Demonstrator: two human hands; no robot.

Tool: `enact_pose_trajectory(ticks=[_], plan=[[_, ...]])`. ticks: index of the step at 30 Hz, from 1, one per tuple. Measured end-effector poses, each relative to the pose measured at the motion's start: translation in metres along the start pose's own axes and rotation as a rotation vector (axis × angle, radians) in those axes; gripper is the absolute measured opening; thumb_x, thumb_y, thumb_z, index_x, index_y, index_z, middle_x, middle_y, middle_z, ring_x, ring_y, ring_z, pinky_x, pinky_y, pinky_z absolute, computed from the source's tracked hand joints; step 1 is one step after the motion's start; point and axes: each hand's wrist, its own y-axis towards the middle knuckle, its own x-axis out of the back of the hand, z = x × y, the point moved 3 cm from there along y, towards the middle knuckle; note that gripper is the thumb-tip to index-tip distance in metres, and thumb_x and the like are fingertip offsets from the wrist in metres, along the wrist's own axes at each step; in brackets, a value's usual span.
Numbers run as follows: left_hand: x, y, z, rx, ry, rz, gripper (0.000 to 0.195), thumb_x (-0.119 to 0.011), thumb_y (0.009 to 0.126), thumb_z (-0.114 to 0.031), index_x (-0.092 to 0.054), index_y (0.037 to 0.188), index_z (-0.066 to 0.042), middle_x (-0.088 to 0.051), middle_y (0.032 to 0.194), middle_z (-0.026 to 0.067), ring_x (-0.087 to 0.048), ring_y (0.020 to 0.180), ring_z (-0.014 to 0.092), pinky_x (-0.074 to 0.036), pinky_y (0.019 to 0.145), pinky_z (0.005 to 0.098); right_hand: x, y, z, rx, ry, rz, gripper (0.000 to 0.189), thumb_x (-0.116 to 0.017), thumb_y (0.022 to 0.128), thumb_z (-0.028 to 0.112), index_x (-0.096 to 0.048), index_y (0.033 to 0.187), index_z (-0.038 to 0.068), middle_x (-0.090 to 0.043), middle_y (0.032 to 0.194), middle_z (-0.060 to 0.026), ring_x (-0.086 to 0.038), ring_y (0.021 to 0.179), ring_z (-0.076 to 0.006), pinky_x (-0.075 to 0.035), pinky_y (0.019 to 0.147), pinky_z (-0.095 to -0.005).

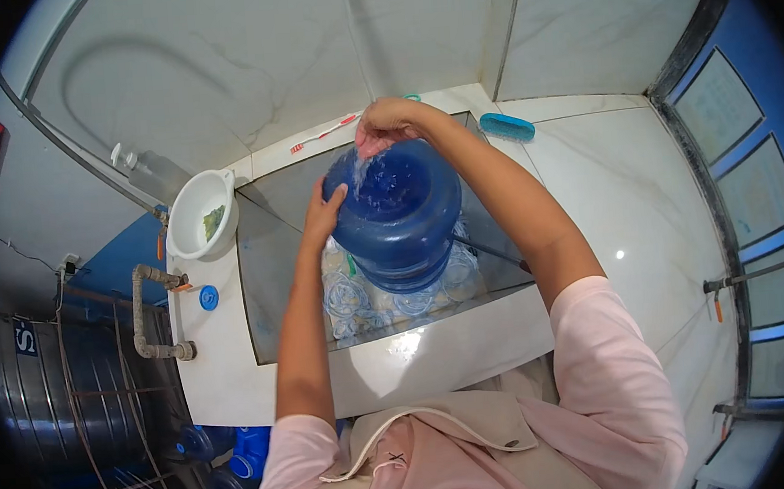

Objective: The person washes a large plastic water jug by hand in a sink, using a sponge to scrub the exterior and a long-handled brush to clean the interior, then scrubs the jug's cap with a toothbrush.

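A large blue plastic water jug stands in the sunken basin, its broad round end facing up. My left hand rests against the jug's upper left side, thumb near its rim. Over the far edge of that end is my right hand, fingers bent down, with water running beside the fingertips onto the jug. Whether the right hand holds anything is hidden. Beneath the jug lies coiled white and bluish netting or cord. A dark rod reaches the jug from the right.
A white plastic bowl with something green inside stands left, before a clear pump bottle. A blue cap lies near the pipe. Behind the basin are a red-and-white toothbrush and a blue scrub brush.
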Motion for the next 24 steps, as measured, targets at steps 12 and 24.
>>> enact_pose_trajectory(ticks=[12, 24], plan=[[-0.070, 0.018, -0.036, -0.249, 1.232, -0.191, 0.062, -0.039, 0.089, -0.048, -0.037, 0.135, -0.006, -0.033, 0.140, 0.0229, -0.024, 0.132, 0.040, -0.014, 0.104, 0.0606, -0.015, 0.002, 0.012, 0.058, -0.037, -0.107, 0.015, -0.048, 0.083, 0.001, -0.060, 0.081, -0.008, -0.062, 0.077, -0.0161, -0.065, 0.069, -0.0242, -0.058, 0.067, -0.0308], [0.238, -0.042, 0.011, 0.011, 0.113, -1.284, 0.048, -0.056, 0.078, -0.012, -0.040, 0.119, 0.008, -0.041, 0.119, 0.0277, -0.043, 0.110, 0.038, -0.038, 0.093, 0.0461, -0.004, 0.019, -0.015, -0.138, -0.327, -0.192, 0.021, -0.054, 0.079, 0.014, -0.062, 0.091, -0.001, -0.062, 0.083, -0.0125, -0.060, 0.068, -0.0250, -0.051, 0.060, -0.0404]])
